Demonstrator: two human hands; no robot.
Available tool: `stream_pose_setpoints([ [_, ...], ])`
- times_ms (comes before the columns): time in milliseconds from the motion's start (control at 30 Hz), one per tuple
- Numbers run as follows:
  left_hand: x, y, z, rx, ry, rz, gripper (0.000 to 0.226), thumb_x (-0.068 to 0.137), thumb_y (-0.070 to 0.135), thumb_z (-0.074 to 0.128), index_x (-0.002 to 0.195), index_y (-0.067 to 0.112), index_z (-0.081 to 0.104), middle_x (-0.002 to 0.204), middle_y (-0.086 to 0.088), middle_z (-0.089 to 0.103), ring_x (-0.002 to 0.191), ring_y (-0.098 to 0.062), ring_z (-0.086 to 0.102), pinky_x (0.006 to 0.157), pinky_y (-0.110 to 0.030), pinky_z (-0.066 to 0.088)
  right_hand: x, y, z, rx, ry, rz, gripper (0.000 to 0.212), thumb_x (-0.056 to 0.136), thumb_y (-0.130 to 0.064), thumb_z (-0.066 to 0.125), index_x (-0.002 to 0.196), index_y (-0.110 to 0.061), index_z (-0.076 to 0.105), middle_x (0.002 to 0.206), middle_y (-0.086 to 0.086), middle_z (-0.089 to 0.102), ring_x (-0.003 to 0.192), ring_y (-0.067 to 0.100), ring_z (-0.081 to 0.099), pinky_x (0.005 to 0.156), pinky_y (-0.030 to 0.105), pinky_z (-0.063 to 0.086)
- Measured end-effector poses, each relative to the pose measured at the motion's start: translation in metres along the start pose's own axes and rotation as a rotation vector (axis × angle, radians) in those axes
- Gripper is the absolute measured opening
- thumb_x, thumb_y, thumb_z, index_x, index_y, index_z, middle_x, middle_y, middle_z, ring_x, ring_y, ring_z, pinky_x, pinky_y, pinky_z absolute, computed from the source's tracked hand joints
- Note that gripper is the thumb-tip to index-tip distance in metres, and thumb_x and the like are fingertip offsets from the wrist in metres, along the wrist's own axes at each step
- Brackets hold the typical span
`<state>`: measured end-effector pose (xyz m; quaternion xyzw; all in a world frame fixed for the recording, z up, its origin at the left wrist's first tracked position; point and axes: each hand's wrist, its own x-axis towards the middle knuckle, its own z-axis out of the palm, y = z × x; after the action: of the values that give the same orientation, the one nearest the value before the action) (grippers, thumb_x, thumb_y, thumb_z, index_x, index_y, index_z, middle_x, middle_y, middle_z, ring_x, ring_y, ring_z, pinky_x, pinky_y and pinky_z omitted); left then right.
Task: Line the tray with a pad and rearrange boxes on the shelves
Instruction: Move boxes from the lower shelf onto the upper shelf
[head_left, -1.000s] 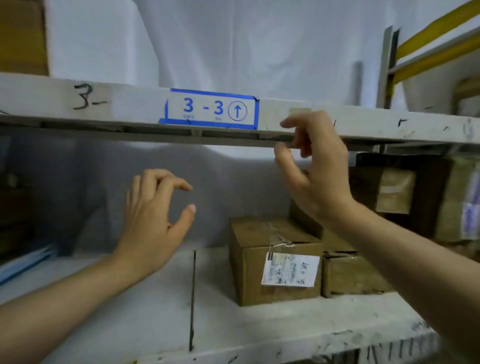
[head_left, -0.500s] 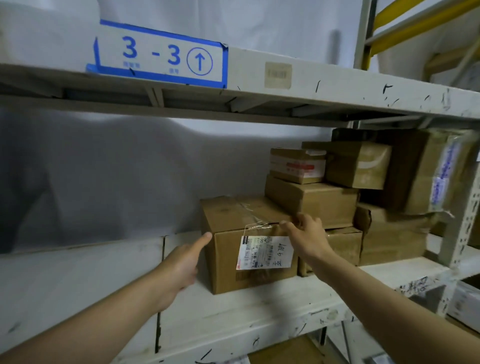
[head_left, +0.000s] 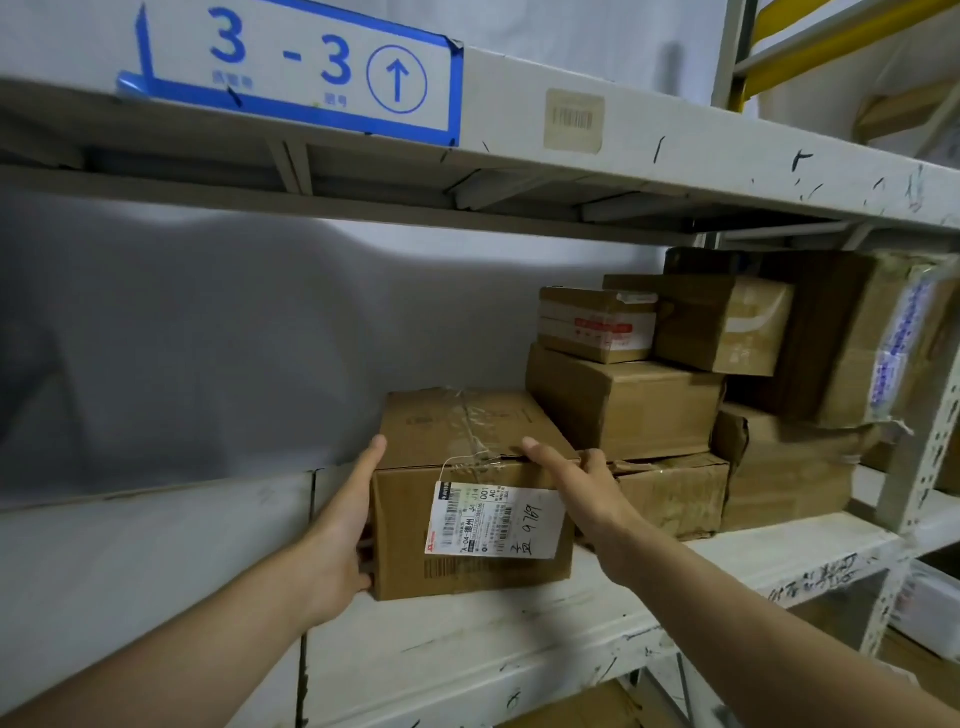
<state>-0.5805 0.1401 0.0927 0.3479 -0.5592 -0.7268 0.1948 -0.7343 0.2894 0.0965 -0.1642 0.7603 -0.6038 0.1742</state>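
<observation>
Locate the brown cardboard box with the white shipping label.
Head view, centre: the brown cardboard box with the white shipping label sits on the white shelf, between both hands, left of the stacked cardboard boxes.

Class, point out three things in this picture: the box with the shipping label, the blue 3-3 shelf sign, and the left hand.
Box with the shipping label (head_left: 457, 426): head view, top face.
Blue 3-3 shelf sign (head_left: 291, 57): head view, between the numerals.
Left hand (head_left: 343, 525): head view, back of hand.
</observation>
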Motion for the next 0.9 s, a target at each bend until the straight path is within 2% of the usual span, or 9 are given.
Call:
stream_pose_setpoints([
  [100,-0.002,0.001,-0.003,-0.047,-0.006,-0.041,0.076,0.072,0.084,0.053,0.108,0.020,0.071,0.109,-0.015,0.072,0.104,-0.034,0.065,0.093,-0.052,0.050,-0.002,0.006,0.003,0.121,-0.053,0.079,0.074,0.080,-0.059,0.067,0.137,-0.026,0.032,0.110,0.012,0.063,0.098,0.028,0.059,0.089,0.048,0.049],
  [200,-0.009,0.003,-0.009,-0.077,0.009,-0.061,0.078,0.069,0.083,0.057,0.110,0.018,0.071,0.109,-0.017,0.072,0.105,-0.037,0.065,0.097,-0.056,0.048,-0.004,0.011,0.004,0.155,-0.089,0.096,0.069,0.076,-0.058,0.068,0.129,-0.030,0.034,0.111,0.012,0.063,0.102,0.029,0.057,0.100,0.059,0.043],
  [333,-0.025,0.006,-0.014,-0.115,0.042,-0.090,0.077,0.067,0.081,0.062,0.113,0.019,0.067,0.111,-0.019,0.069,0.106,-0.040,0.062,0.099,-0.061,0.044,-0.014,0.011,0.004,0.162,-0.118,0.083,0.060,0.076,-0.056,0.067,0.122,-0.031,0.038,0.113,0.010,0.061,0.105,0.029,0.055,0.102,0.062,0.037],
  [433,-0.037,0.005,-0.017,-0.135,0.099,-0.108,0.085,0.062,0.083,0.065,0.116,0.017,0.064,0.111,-0.019,0.068,0.102,-0.041,0.061,0.086,-0.057,0.049,-0.026,0.009,0.002,0.164,-0.145,0.061,0.043,0.079,-0.051,0.064,0.113,-0.032,0.045,0.114,0.011,0.061,0.107,0.029,0.055,0.101,0.061,0.040],
  [567,-0.057,0.001,-0.019,-0.205,0.120,-0.060,0.068,0.073,0.073,0.064,0.093,0.009,0.069,0.090,-0.018,0.070,0.083,-0.034,0.064,0.072,-0.044,0.051,-0.043,-0.001,-0.003,0.198,-0.192,0.007,0.032,0.083,-0.044,0.059,0.111,-0.030,0.051,0.116,0.011,0.061,0.107,0.031,0.058,0.095,0.060,0.046],
  [633,-0.066,0.001,-0.020,-0.203,0.140,-0.045,0.067,0.074,0.072,0.063,0.092,0.008,0.067,0.088,-0.018,0.068,0.081,-0.032,0.062,0.068,-0.042,0.049,-0.050,-0.007,-0.006,0.208,-0.205,-0.029,0.031,0.084,-0.042,0.058,0.111,-0.029,0.053,0.115,0.011,0.061,0.108,0.032,0.057,0.094,0.059,0.047],
  [700,-0.076,0.001,-0.023,-0.186,0.144,-0.039,0.069,0.071,0.074,0.065,0.096,0.010,0.067,0.093,-0.018,0.068,0.085,-0.033,0.061,0.070,-0.042,0.048,-0.057,-0.011,-0.009,0.213,-0.217,-0.062,0.030,0.084,-0.039,0.058,0.111,-0.027,0.054,0.115,0.010,0.060,0.108,0.031,0.057,0.094,0.058,0.047],
  [800,-0.093,-0.004,-0.028,-0.166,0.132,-0.050,0.084,0.056,0.081,0.070,0.112,0.018,0.068,0.110,-0.017,0.070,0.101,-0.037,0.063,0.091,-0.055,0.048,-0.069,-0.014,-0.014,0.214,-0.246,-0.090,0.029,0.083,-0.035,0.058,0.110,-0.026,0.055,0.117,0.008,0.058,0.110,0.030,0.056,0.094,0.054,0.047],
  [900,-0.104,-0.013,-0.038,-0.207,0.162,-0.053,0.101,0.042,0.084,0.073,0.121,0.022,0.065,0.118,-0.019,0.068,0.109,-0.041,0.061,0.097,-0.065,0.043,-0.079,-0.016,-0.016,0.226,-0.291,-0.123,0.024,0.086,-0.030,0.054,0.109,-0.023,0.055,0.114,0.007,0.057,0.107,0.029,0.056,0.080,0.045,0.048],
])
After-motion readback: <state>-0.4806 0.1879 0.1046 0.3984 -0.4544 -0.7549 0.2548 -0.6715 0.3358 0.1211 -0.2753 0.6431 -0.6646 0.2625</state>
